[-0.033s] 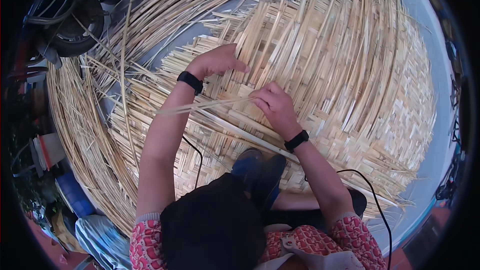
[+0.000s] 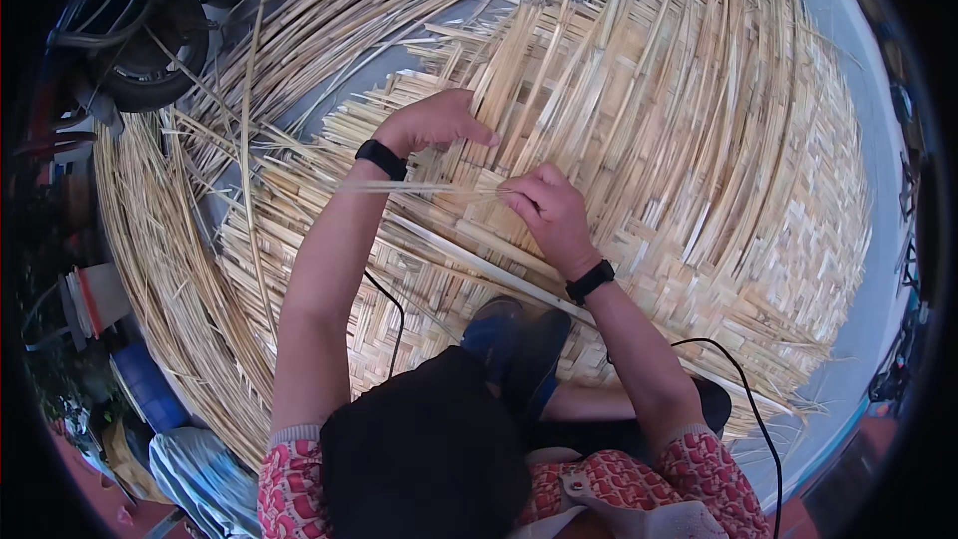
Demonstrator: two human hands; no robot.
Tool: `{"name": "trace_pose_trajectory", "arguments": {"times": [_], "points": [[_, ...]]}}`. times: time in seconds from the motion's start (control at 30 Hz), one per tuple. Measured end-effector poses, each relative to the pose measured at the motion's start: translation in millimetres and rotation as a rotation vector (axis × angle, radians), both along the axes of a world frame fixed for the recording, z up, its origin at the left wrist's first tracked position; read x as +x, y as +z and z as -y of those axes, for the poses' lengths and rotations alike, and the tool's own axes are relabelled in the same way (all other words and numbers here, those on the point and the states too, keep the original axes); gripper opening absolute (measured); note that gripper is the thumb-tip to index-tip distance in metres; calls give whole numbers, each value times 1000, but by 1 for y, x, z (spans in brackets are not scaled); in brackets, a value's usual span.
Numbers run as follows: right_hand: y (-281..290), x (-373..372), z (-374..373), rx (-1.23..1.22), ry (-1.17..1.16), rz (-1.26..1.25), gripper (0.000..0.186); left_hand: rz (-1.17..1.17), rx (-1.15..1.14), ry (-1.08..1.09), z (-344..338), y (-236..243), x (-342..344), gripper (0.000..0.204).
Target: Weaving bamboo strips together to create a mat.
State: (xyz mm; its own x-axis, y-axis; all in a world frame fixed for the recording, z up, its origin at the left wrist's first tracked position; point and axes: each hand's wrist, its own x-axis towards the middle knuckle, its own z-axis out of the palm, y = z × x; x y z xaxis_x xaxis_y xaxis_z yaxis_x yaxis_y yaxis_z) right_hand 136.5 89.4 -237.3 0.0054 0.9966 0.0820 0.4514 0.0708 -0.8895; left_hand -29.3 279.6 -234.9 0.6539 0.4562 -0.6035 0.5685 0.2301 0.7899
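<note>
My right hand (image 2: 549, 212) is pinched closed on the end of a thin pale bamboo strip (image 2: 429, 188). The strip's free part reaches left across my left forearm and is blurred by motion. Farther off, my left hand (image 2: 439, 123) is closed around raised bamboo strips (image 2: 489, 80) at the weave, with its thumb pointing right and the other fingers partly hidden by the strips. Beneath both hands spreads a large woven bamboo mat (image 2: 788, 284), tightly plaited on the right, with long loose strips standing over its middle.
Bundles of long bamboo strips (image 2: 150, 200) curve around the mat's left and far sides. A wheel (image 2: 155, 70) stands at the far left, near a blue container (image 2: 150, 389). A black cable (image 2: 748, 389) loops beside my right arm. My shoes (image 2: 514, 339) rest on the mat.
The free part of the thin strip in my right hand has swung upward in the picture, away from me. Both hands stay nearly in place.
</note>
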Motion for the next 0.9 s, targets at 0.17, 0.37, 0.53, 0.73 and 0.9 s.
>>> {"name": "trace_pose_trajectory", "arguments": {"times": [0.17, 0.37, 0.53, 0.73, 0.9], "points": [[-24, -11, -16, -149, -284, -134, 12, 29, -25, 133, 14, -22, -3, 41], [-40, -16, -35, -371, -392, -210, 12, 254, -125, 258, 31, -31, -3, 39], [-50, -9, -39, -248, -122, 143, 14, 614, -202, 641, 48, -44, -12, 35], [-55, -11, -41, -527, -334, -635, 21, 305, 289, 1157, 85, -46, -38, 23], [-8, -45, -51, -263, -114, -574, 35, 531, 171, 1211, 69, -24, -101, 20]]}}
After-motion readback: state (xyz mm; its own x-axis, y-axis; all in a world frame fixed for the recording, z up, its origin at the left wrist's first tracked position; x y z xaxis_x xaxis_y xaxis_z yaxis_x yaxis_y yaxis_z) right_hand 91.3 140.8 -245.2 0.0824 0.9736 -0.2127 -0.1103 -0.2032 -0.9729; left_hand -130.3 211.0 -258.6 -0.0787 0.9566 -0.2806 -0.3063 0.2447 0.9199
